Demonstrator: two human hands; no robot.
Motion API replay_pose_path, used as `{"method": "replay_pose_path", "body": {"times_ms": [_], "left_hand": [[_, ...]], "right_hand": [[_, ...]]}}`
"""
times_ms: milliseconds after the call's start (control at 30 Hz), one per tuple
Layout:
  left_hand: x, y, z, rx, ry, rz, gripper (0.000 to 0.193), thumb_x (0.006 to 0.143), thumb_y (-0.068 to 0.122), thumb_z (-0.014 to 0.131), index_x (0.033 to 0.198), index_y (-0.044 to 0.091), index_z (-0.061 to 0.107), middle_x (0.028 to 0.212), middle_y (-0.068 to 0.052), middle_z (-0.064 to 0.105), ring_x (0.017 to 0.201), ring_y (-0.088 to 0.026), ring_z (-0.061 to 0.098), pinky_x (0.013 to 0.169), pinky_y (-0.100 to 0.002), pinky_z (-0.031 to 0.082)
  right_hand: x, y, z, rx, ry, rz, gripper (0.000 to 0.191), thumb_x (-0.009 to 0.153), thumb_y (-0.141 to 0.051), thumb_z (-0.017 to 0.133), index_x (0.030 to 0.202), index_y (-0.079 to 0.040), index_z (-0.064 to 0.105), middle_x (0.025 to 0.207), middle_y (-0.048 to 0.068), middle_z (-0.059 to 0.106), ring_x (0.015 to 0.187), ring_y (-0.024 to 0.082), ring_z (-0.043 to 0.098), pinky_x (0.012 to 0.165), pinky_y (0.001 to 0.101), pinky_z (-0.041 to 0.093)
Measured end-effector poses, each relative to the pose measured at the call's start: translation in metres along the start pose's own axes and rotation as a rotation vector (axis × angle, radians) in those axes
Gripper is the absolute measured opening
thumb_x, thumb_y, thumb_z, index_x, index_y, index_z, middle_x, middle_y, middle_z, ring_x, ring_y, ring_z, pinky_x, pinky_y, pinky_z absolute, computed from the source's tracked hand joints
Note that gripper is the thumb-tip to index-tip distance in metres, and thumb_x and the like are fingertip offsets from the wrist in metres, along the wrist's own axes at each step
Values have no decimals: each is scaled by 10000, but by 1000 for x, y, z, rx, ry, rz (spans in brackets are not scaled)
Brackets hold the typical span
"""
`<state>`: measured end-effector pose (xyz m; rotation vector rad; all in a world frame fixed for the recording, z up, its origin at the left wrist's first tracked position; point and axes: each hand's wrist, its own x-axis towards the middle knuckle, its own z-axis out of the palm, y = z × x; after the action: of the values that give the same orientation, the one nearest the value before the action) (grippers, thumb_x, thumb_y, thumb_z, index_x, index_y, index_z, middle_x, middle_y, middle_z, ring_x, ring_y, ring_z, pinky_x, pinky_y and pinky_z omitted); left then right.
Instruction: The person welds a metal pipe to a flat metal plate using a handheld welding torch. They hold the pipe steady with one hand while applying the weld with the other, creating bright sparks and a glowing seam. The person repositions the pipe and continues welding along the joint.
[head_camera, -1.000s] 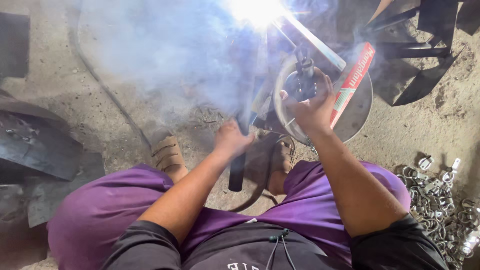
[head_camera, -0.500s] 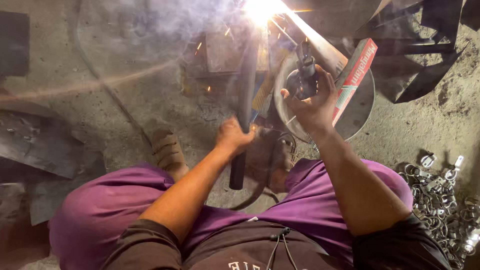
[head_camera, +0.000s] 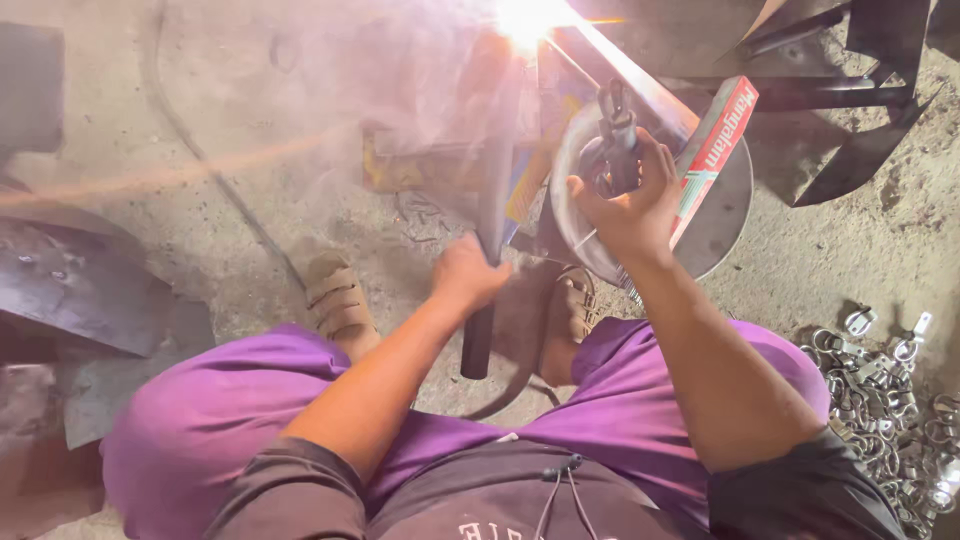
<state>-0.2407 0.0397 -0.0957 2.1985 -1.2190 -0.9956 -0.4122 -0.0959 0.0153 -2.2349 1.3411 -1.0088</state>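
My left hand (head_camera: 468, 272) grips a dark metal pipe (head_camera: 488, 250) that runs upward to a bright welding arc (head_camera: 525, 18) at the top of the view. My right hand (head_camera: 630, 205) holds a black electrode holder (head_camera: 615, 140) in front of a round metal disc (head_camera: 720, 215). A long thin rod (head_camera: 625, 70) slants from the arc toward the right. A red and white box (head_camera: 715, 150) leans on the disc. Smoke drifts left of the arc.
I squat in purple trousers with sandalled feet (head_camera: 335, 295) on a concrete floor. Dark metal plates (head_camera: 80, 285) lie at the left. A black steel frame (head_camera: 840, 90) stands at the upper right. A heap of small metal rings (head_camera: 890, 390) lies at the right.
The thick smoke has thinned and drifted away. The arc stays lit at the top. Both hands keep nearly the same places.
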Motion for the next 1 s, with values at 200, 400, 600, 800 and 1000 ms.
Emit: {"method": "replay_pose_path", "body": {"times_ms": [200,400,600,800,1000], "left_hand": [[3,1,0,64,-47,-37,545,718,460,767,998,0,687,996,-241,718,978,-411,705,881,-493,559],[0,5,-5,-40,-84,-54,483,703,423,741,984,34,692,955,-196,738,932,-378,727,847,-471,574],[1,-1,5,-35,-6,16,384,725,357,725,963,56,704,961,-197,733,929,-402,707,832,-490,565],[12,-10,19,-159,-18,-60,459,690,334,800,930,-28,650,825,-206,715,777,-370,737,723,-457,599],[11,-17,23,-596,-92,-7,395,705,155,754,1006,-34,581,723,-138,687,566,-243,714,525,-387,607]], "right_hand": [[-1,-6,-4,40,-99,127,550,750,-193,931,1217,-64,671,1023,93,634,904,230,627,816,383,513],[1,-7,-5,50,-102,124,494,747,-205,927,1155,-76,679,1046,77,653,932,222,652,849,380,531],[0,-6,-4,18,-85,72,547,720,-172,948,1179,-57,674,1049,86,635,918,216,634,822,372,530],[-3,-5,-12,214,21,51,600,802,-121,941,1293,-6,617,1122,59,621,987,145,634,906,308,556],[-7,-11,-40,334,-30,-30,651,841,-102,917,1363,75,570,1211,82,600,1089,163,635,994,313,547]]}}
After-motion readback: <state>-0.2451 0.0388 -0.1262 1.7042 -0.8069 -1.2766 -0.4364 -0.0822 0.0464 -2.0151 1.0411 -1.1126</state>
